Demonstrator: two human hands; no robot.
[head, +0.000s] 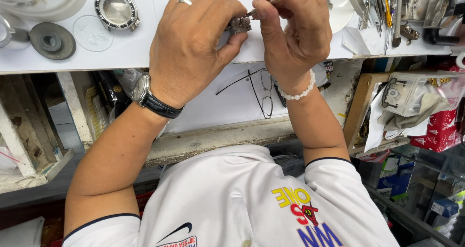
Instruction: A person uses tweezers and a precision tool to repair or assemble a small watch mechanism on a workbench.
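We see a small grey metal part (239, 24), blocky and dull, pinched between the two hands at the near edge of the white bench (135, 51). The left hand (191, 46) lies knuckles up, fingers curled over, its thumb pressing the part from the near side; a ring sits on one finger and a watch with a black strap (151, 98) wraps the wrist. The right hand (295, 31) is clenched around a thin tool (264, 6) with a green shaft, whose tip meets the top of the part; a white bead bracelet (299, 93) circles that wrist. Most of the part is hidden by the left fingers, so we cannot tell its full shape. Beyond the left hand, on the bench, lie a round watch case (116, 7) with a black bezel, a clear glass disc (92, 33) and a grey metal disc (53, 40). Beyond the right hand to its right a cluster of metal hand tools (387, 9) lies well apart from the part. Under the wrists, on a lower shelf, a pair of thin-framed glasses (261, 89) rests on white paper. To the right of the right forearm a shelf holds bags and a rag (416, 109).
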